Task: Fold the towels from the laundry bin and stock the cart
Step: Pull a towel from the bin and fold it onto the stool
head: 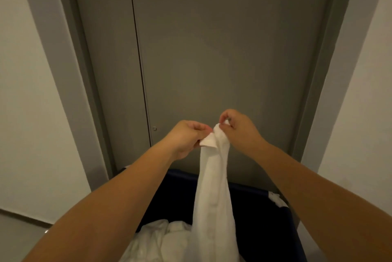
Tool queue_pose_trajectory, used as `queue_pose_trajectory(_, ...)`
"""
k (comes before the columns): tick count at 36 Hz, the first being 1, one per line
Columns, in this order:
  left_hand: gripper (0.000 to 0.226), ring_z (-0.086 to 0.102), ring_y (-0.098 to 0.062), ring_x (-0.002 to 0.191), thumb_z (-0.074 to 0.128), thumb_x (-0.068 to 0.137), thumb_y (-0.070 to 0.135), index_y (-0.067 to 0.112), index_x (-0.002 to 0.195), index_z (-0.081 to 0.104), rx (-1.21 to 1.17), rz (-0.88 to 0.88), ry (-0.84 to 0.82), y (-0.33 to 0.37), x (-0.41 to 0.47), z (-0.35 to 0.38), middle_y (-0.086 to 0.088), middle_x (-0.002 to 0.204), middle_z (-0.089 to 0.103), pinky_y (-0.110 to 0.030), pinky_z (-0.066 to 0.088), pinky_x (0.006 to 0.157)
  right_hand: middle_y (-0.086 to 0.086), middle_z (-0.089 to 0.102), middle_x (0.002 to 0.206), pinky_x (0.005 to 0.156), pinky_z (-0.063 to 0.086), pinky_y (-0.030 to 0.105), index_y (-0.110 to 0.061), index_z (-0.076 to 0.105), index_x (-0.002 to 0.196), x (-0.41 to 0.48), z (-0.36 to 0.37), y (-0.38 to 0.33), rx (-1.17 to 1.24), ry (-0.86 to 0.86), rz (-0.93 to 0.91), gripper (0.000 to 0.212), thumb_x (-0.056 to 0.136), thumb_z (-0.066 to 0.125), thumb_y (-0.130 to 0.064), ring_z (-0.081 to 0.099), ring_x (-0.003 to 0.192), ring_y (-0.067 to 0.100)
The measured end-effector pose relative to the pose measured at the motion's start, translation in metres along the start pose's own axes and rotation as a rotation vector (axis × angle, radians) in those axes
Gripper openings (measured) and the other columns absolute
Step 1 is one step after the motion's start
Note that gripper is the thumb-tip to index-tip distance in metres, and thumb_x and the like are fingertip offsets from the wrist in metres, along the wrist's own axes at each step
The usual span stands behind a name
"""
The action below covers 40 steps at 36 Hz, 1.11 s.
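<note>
Towel white and long (212, 198), we hold it up by its top end in front of us, where it hangs straight down as a narrow, bunched column. Its lower end reaches down to the laundry bin (258, 232), and we cannot tell where it ends among the other linen. Our left hand (186, 138) has its fingers curled and pinches a small folded corner of the towel that sticks out to the left. Our right hand (239, 130) sits just beside it, a little higher, and its fingertips pinch the very top edge of the same towel. The two hands are close together, almost touching, with the towel's gathered top between them. Both forearms are bare and reach forward from the lower corners of the view.

The laundry bin is dark blue and stands low in front of us, right against a grey door (222, 49). Inside it, at the lower left, lies a crumpled heap of white towels (157, 238). A further bit of white cloth (277, 199) lies over the bin's rim on the right, just under our right forearm. The door is closed and has a small round fitting (154, 128) near its left seam. A grey frame (63, 70) runs round the door, and pale walls (25, 113) stand on both sides.
</note>
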<state>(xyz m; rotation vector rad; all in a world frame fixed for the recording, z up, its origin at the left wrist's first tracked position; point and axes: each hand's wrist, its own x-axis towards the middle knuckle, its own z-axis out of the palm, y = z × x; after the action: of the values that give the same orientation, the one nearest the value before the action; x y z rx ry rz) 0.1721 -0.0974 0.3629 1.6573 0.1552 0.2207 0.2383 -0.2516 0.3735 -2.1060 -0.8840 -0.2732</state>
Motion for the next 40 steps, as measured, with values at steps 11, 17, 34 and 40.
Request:
queue_pose_trajectory(11,0.034,0.068,-0.021,0.102,0.070,0.081,-0.005,0.000,0.114,0.066,0.067,0.164,-0.122,-0.003,-0.006,0.006,-0.012,0.108,0.072,-0.026,0.054,0.090,-0.005,0.058,0.083,0.061,0.043,0.018,-0.025,0.048,0.099,-0.008,-0.009,0.004,0.118,0.086,0.001,0.014,0.094,0.055,-0.014,0.058,0.077,0.011)
queue_pose_trajectory(17,0.014,0.067,-0.005,0.067,0.067,0.090,0.020,0.008,0.091,0.073,0.386,0.241,0.029,0.000,-0.002,0.021,-0.005,0.078,0.071,-0.016,0.050,0.064,-0.005,0.054,0.071,0.056,0.039,0.013,-0.023,0.047,0.100,-0.015,-0.012,0.006,0.100,0.039,-0.034,0.015,0.095,0.050,-0.010,0.052,0.063,0.005)
queue_pose_trajectory(34,0.019,0.056,-0.012,0.071,0.068,0.088,0.024,0.017,0.072,0.063,0.379,0.385,0.104,-0.008,-0.001,0.029,-0.011,0.086,0.066,-0.027,0.047,0.067,0.003,0.057,0.073,0.059,0.043,0.024,-0.026,0.047,0.071,-0.025,-0.016,0.006,0.077,0.069,-0.030,0.031,0.088,0.057,-0.002,0.047,0.062,0.007)
queue_pose_trajectory(40,0.022,0.055,-0.013,0.070,0.069,0.087,0.021,0.007,0.070,0.062,0.356,0.409,0.165,-0.009,0.001,0.030,-0.011,0.084,0.064,-0.025,0.046,0.066,-0.009,0.066,0.086,0.073,0.052,0.014,-0.024,0.061,0.087,-0.030,-0.015,0.010,0.226,0.059,0.061,0.012,0.089,0.064,-0.013,0.063,0.080,0.003)
